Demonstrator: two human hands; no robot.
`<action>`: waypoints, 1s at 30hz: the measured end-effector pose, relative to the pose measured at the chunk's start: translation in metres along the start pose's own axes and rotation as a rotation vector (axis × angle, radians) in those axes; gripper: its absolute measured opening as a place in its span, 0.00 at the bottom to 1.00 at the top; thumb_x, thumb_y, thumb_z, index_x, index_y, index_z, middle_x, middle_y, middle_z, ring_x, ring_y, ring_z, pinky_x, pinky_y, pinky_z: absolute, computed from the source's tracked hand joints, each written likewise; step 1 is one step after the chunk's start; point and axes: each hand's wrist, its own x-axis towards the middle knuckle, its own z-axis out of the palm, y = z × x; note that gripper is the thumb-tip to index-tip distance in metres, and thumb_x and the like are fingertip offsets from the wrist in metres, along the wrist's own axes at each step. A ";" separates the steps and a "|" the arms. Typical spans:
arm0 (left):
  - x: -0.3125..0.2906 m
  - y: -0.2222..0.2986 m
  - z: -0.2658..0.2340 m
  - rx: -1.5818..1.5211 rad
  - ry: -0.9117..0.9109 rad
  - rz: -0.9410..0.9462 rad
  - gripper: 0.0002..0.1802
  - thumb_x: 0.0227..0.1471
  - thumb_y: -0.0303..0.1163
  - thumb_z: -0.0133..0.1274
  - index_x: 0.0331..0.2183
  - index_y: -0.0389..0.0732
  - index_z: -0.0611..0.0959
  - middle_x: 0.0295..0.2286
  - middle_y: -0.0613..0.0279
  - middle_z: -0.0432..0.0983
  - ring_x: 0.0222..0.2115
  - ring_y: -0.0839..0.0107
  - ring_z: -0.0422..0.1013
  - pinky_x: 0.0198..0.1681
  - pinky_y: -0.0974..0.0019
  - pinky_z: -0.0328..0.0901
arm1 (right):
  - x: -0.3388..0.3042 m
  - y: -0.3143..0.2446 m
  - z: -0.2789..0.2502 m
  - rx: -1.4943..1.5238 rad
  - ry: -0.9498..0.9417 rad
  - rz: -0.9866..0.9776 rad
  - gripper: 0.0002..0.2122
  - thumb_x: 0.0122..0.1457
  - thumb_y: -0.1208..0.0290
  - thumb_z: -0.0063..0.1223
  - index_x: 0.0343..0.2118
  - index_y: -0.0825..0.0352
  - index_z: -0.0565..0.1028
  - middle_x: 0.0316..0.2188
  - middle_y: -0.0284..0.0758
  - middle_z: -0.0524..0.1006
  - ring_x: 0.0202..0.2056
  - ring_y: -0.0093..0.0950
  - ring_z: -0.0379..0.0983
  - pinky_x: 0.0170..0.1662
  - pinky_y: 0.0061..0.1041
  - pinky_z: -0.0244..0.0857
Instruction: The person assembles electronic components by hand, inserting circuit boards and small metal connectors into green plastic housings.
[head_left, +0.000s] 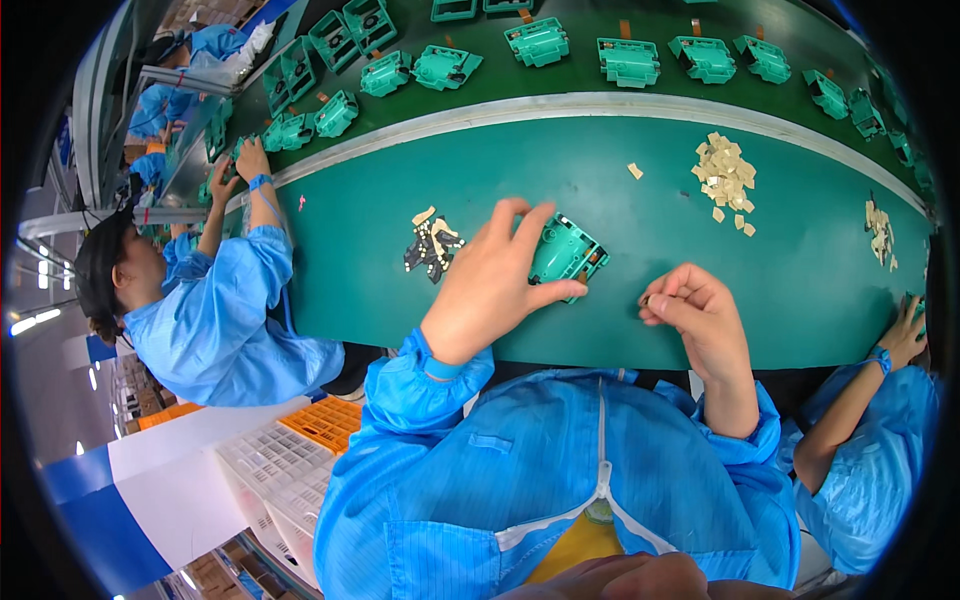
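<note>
A teal plastic housing (570,252) with dark fittings along one side rests on the green work mat. My left hand (487,285) grips it, fingers over the far side and thumb at the near edge. To its right, my right hand (700,312) is closed in a pinch above the mat. A tiny piece shows between thumb and forefinger, too small to name. Beside my left hand lies a small pile of black and cream pieces (433,245). Farther right is a heap of cream square pieces (725,178), with one loose cream square (635,171) apart from it.
Beyond a pale metal rail (560,106), more teal housings (629,62) stand in a row on a green belt. Co-workers in blue work on either side: a person (215,290) at left, a hand (905,335) at right. Another small pile (880,232) lies far right.
</note>
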 end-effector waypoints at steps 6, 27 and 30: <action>-0.001 0.011 0.000 -0.252 -0.208 -0.364 0.41 0.47 0.47 0.70 0.54 0.32 0.73 0.49 0.44 0.73 0.43 0.52 0.77 0.42 0.57 0.72 | 0.006 0.003 0.021 0.052 -0.087 0.117 0.05 0.60 0.80 0.59 0.33 0.66 0.73 0.45 0.42 0.79 0.44 0.26 0.78 0.48 0.24 0.71; 0.005 0.012 0.084 -0.535 0.055 0.208 0.43 0.43 0.28 0.69 0.61 0.43 0.70 0.61 0.49 0.62 0.58 0.48 0.62 0.61 0.52 0.61 | -0.008 0.016 -0.003 -0.033 0.172 -0.011 0.07 0.56 0.85 0.59 0.31 0.66 0.72 0.31 0.29 0.78 0.32 0.15 0.73 0.36 0.15 0.65; 0.004 0.015 0.087 -0.626 0.007 0.131 0.42 0.44 0.26 0.67 0.62 0.43 0.70 0.62 0.50 0.62 0.59 0.49 0.62 0.62 0.52 0.59 | -0.012 0.016 -0.004 -0.058 0.162 0.019 0.08 0.55 0.86 0.59 0.30 0.66 0.72 0.32 0.29 0.77 0.31 0.14 0.72 0.35 0.14 0.63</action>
